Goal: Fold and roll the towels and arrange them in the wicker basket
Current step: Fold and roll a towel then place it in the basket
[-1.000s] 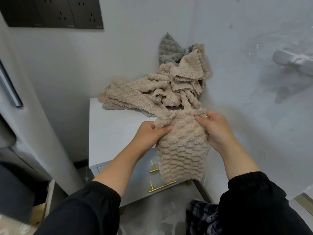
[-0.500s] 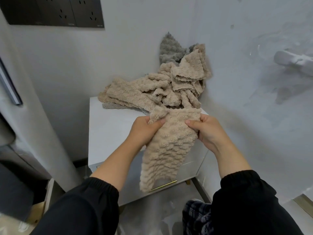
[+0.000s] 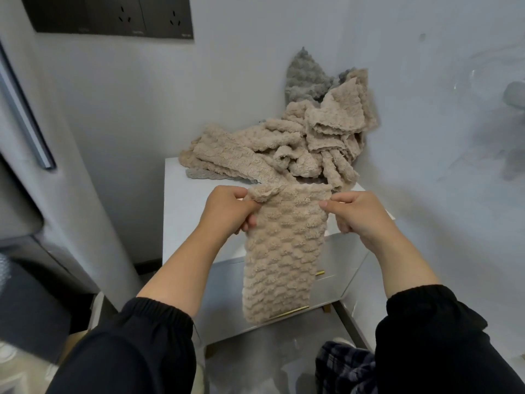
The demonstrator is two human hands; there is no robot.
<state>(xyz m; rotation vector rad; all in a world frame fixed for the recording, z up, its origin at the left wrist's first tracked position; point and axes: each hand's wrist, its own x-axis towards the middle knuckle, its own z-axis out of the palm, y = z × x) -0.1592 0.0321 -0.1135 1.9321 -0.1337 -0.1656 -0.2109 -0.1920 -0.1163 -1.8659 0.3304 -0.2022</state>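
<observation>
A beige waffle-textured towel (image 3: pixel 281 257) hangs lengthwise in front of the white cabinet. My left hand (image 3: pixel 227 213) pinches its top left corner, which is folded over. My right hand (image 3: pixel 356 214) pinches the top right corner. Behind my hands, a heap of beige towels (image 3: pixel 272 149) lies on the cabinet top, piled into the wall corner. A grey towel (image 3: pixel 305 76) sticks up at the back of the heap. No wicker basket is in view.
The white cabinet (image 3: pixel 190 200) has gold drawer handles (image 3: pixel 289 312) and stands in a corner between two pale walls. A dark socket panel (image 3: pixel 113 15) hangs on the wall above left. A grey curved surface (image 3: pixel 71 166) rises on the left. Plaid fabric (image 3: pixel 343 368) shows at the bottom.
The hanging towel swung left and has come back to hang straight. My hands have moved slightly apart, stretching the top edge flat.
</observation>
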